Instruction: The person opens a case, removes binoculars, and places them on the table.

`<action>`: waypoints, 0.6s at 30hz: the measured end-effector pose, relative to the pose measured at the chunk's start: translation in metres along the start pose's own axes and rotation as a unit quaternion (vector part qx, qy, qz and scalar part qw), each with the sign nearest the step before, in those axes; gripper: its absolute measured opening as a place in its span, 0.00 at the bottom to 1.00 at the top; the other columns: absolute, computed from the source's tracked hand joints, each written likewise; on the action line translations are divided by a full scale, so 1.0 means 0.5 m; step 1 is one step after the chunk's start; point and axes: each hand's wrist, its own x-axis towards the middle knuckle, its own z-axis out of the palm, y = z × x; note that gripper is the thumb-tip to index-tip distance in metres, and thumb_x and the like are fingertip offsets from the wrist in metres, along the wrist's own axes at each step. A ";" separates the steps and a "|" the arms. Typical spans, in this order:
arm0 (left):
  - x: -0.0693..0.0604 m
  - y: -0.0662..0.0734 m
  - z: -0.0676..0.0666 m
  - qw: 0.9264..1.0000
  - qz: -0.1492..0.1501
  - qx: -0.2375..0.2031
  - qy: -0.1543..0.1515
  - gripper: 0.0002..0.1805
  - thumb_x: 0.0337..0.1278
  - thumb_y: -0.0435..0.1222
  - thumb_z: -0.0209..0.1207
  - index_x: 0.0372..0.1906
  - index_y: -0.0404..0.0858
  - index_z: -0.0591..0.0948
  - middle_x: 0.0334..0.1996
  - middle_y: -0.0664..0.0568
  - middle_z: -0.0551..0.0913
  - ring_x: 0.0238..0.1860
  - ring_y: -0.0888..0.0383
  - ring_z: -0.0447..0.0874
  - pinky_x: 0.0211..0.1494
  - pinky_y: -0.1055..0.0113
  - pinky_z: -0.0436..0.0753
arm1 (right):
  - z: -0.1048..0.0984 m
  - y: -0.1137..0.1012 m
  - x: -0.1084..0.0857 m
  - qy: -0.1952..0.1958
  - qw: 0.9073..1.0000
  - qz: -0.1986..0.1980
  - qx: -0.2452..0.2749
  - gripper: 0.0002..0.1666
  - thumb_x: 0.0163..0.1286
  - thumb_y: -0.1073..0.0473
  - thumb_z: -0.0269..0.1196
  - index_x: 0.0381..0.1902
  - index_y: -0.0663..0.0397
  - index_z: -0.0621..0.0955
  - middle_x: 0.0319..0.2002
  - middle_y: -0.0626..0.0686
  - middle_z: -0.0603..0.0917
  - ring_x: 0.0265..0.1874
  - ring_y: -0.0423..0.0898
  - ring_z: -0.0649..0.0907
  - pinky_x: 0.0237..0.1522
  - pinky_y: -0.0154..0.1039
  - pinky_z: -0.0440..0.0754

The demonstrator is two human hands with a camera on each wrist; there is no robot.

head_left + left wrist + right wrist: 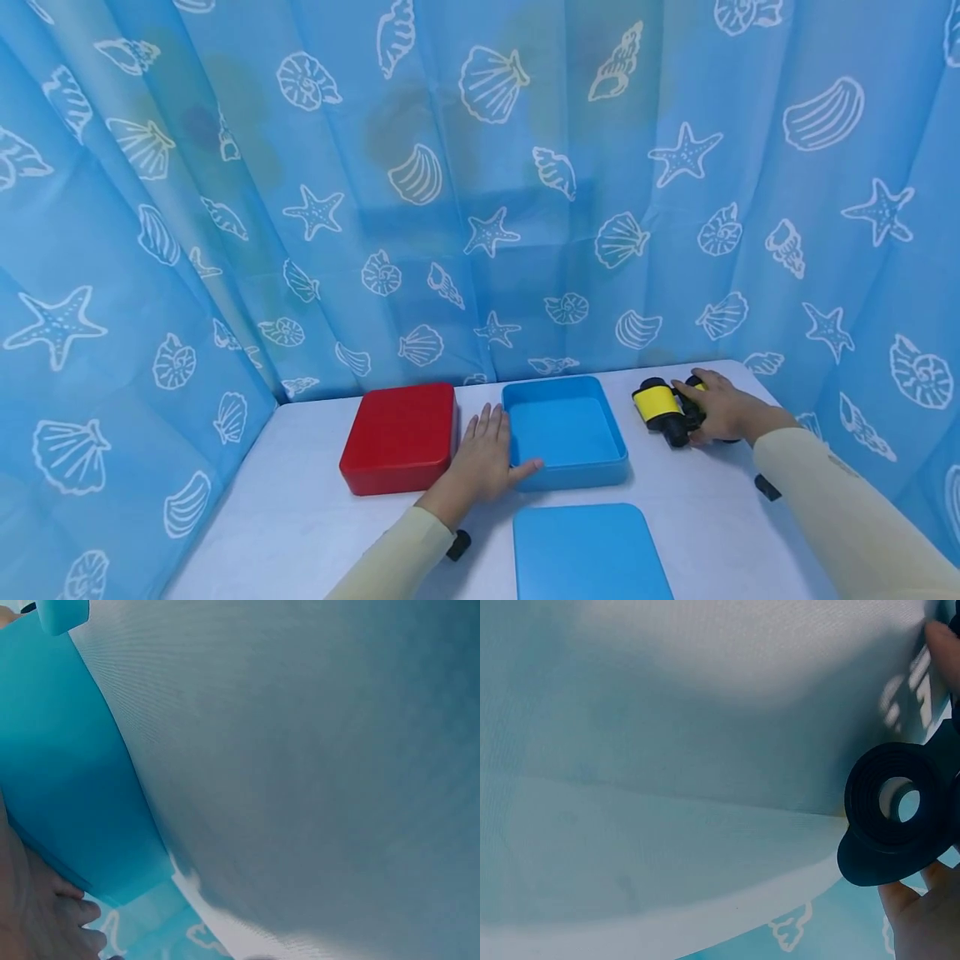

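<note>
- Black-and-yellow binoculars: right of the lidless blue square box on the white table; long axis runs near to far, eyepieces nearest.
- Right hand: fingers grasping them.
- Left hand: fingers straight, at the box's left wall.

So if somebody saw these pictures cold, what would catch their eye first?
Probably the red box toward the left of the white table, bold against so much blue. Next, the yellow-and-black binoculars at the right, held by the right hand. Behind everything hangs a blue curtain patterned with white shells and starfish.
</note>
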 end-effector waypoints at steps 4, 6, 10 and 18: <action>-0.001 0.000 -0.002 1.000 0.004 0.008 -0.002 0.60 0.49 0.78 0.31 0.78 0.41 0.43 0.77 0.48 0.45 0.76 0.46 0.38 0.73 0.47 0.50 | -0.005 -0.004 -0.006 0.006 1.000 -0.005 -0.008 0.69 0.39 0.42 0.80 0.76 0.50 0.57 0.71 0.72 0.46 0.67 0.77 0.49 0.54 0.78 0.56; -0.002 0.001 0.000 1.000 0.004 0.016 -0.001 0.60 0.49 0.78 0.30 0.78 0.41 0.43 0.77 0.48 0.45 0.76 0.46 0.37 0.73 0.47 0.49 | -0.007 -0.006 -0.010 0.009 1.000 -0.009 -0.012 0.71 0.37 0.42 0.81 0.76 0.48 0.56 0.71 0.72 0.45 0.67 0.77 0.48 0.55 0.78 0.55; -0.004 0.006 0.000 0.999 0.005 0.049 0.014 0.59 0.51 0.78 0.29 0.78 0.41 0.46 0.77 0.47 0.47 0.76 0.45 0.38 0.73 0.46 0.46 | -0.013 -0.014 -0.018 0.006 1.000 -0.018 -0.024 0.73 0.36 0.43 0.81 0.76 0.48 0.55 0.71 0.72 0.45 0.67 0.77 0.47 0.56 0.77 0.54; -0.028 0.013 -0.012 0.989 0.015 0.139 0.039 0.54 0.54 0.74 0.37 0.77 0.43 0.53 0.75 0.46 0.55 0.75 0.43 0.46 0.72 0.43 0.48 | -0.042 -0.053 -0.036 -0.014 0.999 -0.020 -0.029 0.68 0.40 0.48 0.81 0.76 0.48 0.57 0.71 0.73 0.48 0.66 0.76 0.52 0.54 0.77 0.60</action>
